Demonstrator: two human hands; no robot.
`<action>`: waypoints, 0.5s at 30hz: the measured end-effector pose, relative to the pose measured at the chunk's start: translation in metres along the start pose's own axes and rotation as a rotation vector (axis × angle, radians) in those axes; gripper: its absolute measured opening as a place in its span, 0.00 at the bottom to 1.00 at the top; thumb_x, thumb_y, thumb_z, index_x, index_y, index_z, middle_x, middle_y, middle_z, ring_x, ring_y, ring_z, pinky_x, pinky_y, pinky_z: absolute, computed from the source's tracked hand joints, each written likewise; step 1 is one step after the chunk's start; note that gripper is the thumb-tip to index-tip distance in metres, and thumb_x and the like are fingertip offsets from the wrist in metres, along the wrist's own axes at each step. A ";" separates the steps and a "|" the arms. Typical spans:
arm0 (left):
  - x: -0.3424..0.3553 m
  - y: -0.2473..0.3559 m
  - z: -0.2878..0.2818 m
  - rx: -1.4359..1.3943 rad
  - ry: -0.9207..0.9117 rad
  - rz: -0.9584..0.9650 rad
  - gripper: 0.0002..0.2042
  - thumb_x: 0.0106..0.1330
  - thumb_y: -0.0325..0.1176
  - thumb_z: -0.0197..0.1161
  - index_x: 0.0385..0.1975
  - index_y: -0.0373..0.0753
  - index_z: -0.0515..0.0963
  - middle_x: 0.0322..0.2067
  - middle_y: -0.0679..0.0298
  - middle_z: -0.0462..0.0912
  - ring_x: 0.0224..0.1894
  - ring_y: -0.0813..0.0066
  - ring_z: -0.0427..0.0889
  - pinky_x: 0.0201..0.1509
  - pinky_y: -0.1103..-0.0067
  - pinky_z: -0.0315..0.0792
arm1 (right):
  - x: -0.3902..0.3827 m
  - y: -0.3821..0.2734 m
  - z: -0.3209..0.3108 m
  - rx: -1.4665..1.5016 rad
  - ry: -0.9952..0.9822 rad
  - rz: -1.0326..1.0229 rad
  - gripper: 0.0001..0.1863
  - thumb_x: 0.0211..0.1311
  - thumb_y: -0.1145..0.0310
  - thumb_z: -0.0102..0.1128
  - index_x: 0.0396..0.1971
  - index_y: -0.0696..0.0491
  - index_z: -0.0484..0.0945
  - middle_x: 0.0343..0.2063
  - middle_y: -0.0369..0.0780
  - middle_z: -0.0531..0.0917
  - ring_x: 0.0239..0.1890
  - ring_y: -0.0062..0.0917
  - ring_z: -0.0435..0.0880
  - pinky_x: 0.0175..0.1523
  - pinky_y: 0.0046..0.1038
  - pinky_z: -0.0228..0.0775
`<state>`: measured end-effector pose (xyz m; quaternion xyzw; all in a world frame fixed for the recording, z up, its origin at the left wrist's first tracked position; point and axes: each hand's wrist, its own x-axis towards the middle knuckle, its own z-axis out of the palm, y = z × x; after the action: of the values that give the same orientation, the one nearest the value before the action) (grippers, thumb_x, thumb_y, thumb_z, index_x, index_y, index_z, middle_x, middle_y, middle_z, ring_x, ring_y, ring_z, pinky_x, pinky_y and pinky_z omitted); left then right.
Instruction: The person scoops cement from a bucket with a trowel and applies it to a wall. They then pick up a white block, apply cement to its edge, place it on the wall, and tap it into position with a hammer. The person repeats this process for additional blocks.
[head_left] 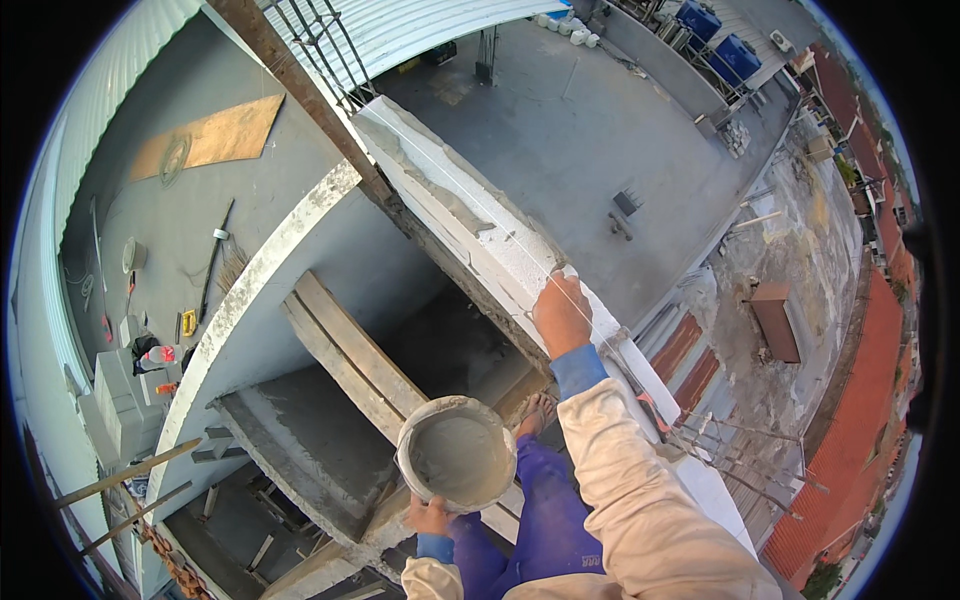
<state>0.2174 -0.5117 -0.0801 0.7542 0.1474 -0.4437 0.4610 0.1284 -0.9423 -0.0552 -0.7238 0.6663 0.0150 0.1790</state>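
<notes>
My left hand (430, 515) grips the near-left edge of a round bucket (438, 406), its fingers wrapped against the side. Wet grey mortar (460, 462) lies inside the bucket. Over the top of a white block wall (522, 268), my right hand (562, 315) is closed, knuckles up. Whatever it grips, if anything, is hidden beneath the fingers. A thin white string line (470, 200) runs along the wall top and passes by this hand. Grey mortar (455, 208) is spread on the wall's far part. Nearer me, a tool with a red-and-black handle (652, 412) rests on the wall.
My bare foot (537, 415) stands beside the wall. Wooden planks (355, 360) span a deep opening below. A rusty steel beam (300, 95) meets the wall, near upright rebar (325, 45). Left, a curved wall (250, 270) borders a floor with tools and a plywood sheet (215, 137).
</notes>
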 end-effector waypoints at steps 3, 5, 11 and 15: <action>-0.009 -0.003 0.017 -0.058 -0.043 0.055 0.29 0.60 0.22 0.56 0.66 0.39 0.72 0.47 0.57 0.84 0.40 0.63 0.88 0.32 0.70 0.88 | -0.001 0.030 -0.017 0.013 -0.171 0.140 0.15 0.69 0.69 0.59 0.48 0.64 0.83 0.42 0.55 0.85 0.44 0.52 0.88 0.50 0.46 0.82; -0.017 -0.002 0.024 -0.070 -0.033 0.054 0.27 0.60 0.21 0.56 0.64 0.33 0.73 0.47 0.55 0.85 0.42 0.61 0.88 0.36 0.65 0.88 | -0.017 0.034 -0.018 0.131 -0.058 0.064 0.18 0.70 0.69 0.60 0.53 0.64 0.80 0.42 0.55 0.84 0.45 0.51 0.87 0.51 0.45 0.81; -0.052 -0.008 0.028 0.022 0.025 -0.043 0.28 0.58 0.20 0.56 0.63 0.32 0.73 0.48 0.50 0.85 0.42 0.54 0.89 0.39 0.61 0.90 | -0.016 -0.017 0.015 0.319 0.095 -0.089 0.23 0.70 0.69 0.62 0.58 0.68 0.73 0.41 0.55 0.82 0.44 0.49 0.86 0.51 0.45 0.80; -0.068 -0.032 0.025 -0.011 0.058 -0.035 0.27 0.60 0.22 0.57 0.64 0.34 0.73 0.48 0.52 0.85 0.41 0.57 0.90 0.38 0.64 0.90 | 0.054 -0.080 0.017 0.304 0.100 -0.138 0.17 0.67 0.72 0.62 0.49 0.68 0.77 0.43 0.55 0.83 0.44 0.49 0.88 0.52 0.44 0.83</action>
<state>0.1460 -0.5025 -0.0475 0.7615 0.1764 -0.4289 0.4527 0.2158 -0.9856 -0.0662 -0.7322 0.6176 -0.1344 0.2538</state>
